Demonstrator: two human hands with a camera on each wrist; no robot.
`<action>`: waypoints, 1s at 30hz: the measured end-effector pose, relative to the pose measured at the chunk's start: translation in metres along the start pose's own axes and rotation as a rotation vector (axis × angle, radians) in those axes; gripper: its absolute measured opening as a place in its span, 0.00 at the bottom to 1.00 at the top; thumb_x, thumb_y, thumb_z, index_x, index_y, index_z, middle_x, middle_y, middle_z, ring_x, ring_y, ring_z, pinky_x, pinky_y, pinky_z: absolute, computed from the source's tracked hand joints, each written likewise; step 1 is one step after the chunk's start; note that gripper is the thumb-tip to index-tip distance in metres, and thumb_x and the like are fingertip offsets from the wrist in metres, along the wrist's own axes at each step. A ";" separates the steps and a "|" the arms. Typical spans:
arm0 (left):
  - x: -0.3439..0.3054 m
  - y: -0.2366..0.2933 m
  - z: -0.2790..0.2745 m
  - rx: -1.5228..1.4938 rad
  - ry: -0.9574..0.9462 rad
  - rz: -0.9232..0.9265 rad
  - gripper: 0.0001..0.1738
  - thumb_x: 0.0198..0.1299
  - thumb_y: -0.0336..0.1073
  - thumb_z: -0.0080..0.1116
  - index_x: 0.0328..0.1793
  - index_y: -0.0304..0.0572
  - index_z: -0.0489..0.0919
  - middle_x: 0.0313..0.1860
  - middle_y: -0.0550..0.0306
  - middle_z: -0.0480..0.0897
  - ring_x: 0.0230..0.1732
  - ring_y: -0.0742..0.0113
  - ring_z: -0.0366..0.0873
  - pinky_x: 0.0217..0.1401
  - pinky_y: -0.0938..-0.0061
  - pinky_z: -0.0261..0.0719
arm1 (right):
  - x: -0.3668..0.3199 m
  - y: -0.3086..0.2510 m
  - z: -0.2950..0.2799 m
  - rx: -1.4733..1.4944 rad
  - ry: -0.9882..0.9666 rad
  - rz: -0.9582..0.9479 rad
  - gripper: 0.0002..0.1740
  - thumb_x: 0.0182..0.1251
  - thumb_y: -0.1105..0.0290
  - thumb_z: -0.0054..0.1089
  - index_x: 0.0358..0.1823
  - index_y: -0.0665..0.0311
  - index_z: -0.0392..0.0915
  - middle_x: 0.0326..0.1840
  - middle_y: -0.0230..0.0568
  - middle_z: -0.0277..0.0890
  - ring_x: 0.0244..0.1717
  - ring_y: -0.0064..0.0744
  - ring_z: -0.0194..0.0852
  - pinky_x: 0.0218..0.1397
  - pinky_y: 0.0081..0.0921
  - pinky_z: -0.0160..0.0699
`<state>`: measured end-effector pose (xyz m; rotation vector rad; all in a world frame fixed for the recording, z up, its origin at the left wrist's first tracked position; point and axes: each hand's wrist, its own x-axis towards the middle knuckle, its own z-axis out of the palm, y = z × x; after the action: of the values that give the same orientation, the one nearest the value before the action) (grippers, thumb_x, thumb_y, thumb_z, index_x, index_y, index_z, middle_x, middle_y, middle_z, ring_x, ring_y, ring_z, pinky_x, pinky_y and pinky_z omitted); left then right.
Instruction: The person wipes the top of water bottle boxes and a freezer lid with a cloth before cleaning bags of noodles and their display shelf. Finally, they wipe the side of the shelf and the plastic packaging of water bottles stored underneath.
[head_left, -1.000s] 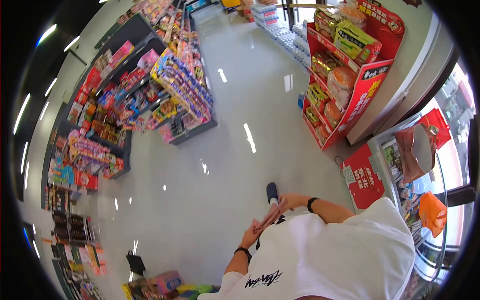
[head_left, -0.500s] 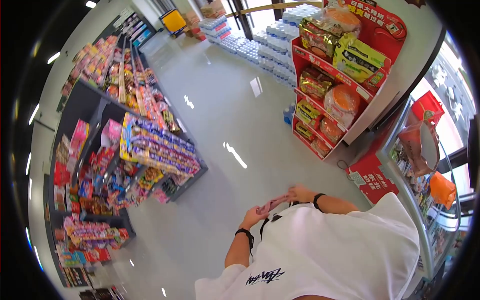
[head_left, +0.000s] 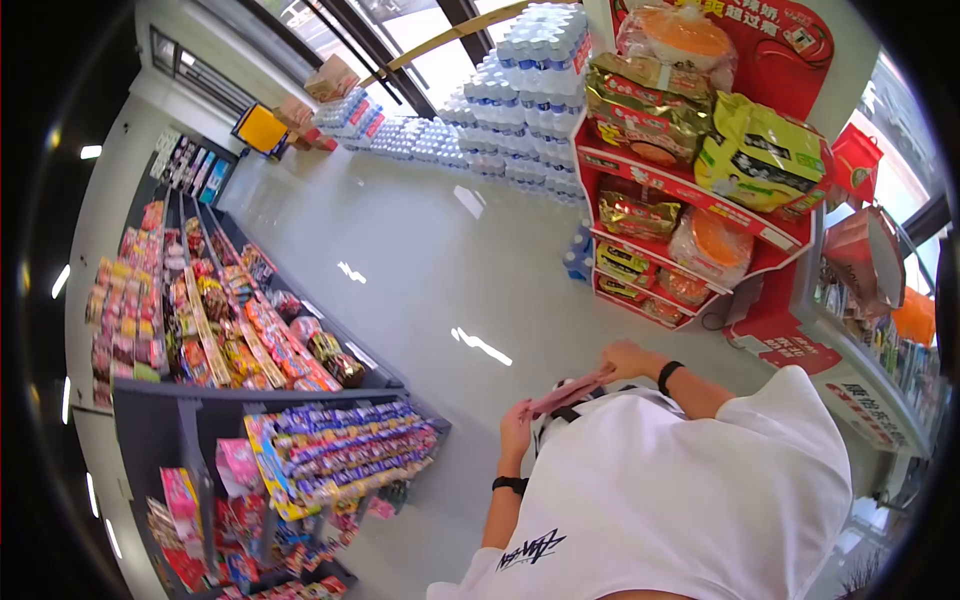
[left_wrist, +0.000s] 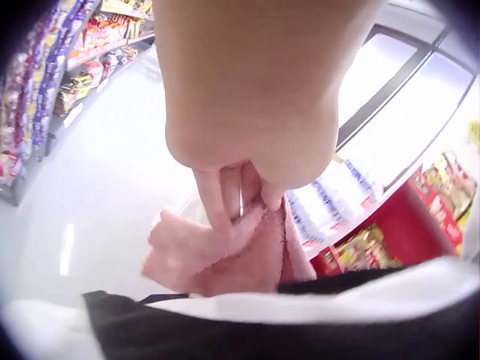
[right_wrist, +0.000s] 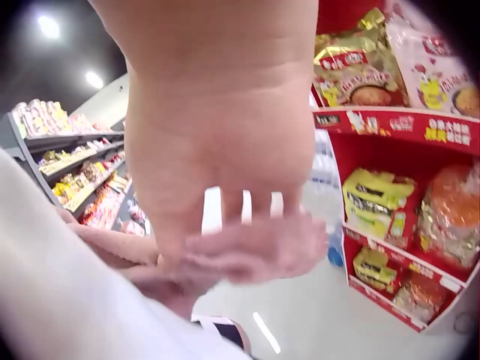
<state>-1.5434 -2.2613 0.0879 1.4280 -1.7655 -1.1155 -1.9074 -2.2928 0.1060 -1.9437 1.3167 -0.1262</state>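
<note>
A pink cloth (head_left: 568, 393), fuzzy like a small towel, stretches between my two hands in front of the white shirt's waist. My left hand (head_left: 515, 428) grips its near-left end; in the left wrist view the fingers curl into the folded cloth (left_wrist: 244, 259), and a loose flap hangs to one side. At the other end, my right hand (head_left: 627, 359) holds the cloth, which shows bunched along the fingers (right_wrist: 255, 246) in the right wrist view. Dark bands circle both wrists.
A red cardboard display rack (head_left: 690, 175) of packaged noodles stands ahead right, beside a glass counter (head_left: 890, 350) with bags on top. Snack shelves (head_left: 270, 385) line the left. Stacked water bottles (head_left: 520, 110) sit by the glass doors, with a shiny grey floor (head_left: 390, 250) between.
The view has swung left to right across the shop, bringing the doors, water stacks and noodle rack closer. Both hands keep hold of the pink cloth, which is now stretched between them.
</note>
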 end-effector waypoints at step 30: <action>0.489 0.486 0.052 -0.176 -0.607 1.027 0.77 0.33 0.40 0.91 0.88 0.36 0.49 0.79 0.40 0.69 0.76 0.46 0.71 0.79 0.53 0.69 | -0.090 -0.180 -0.240 0.536 2.267 0.078 0.20 0.59 0.63 0.66 0.46 0.69 0.74 0.48 0.43 0.73 0.43 0.37 0.78 0.39 0.36 0.74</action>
<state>-1.9300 -2.6902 0.4681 -0.0605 -2.2747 -1.0843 -1.9275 -2.3165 0.4172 -0.5542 1.9488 -2.7762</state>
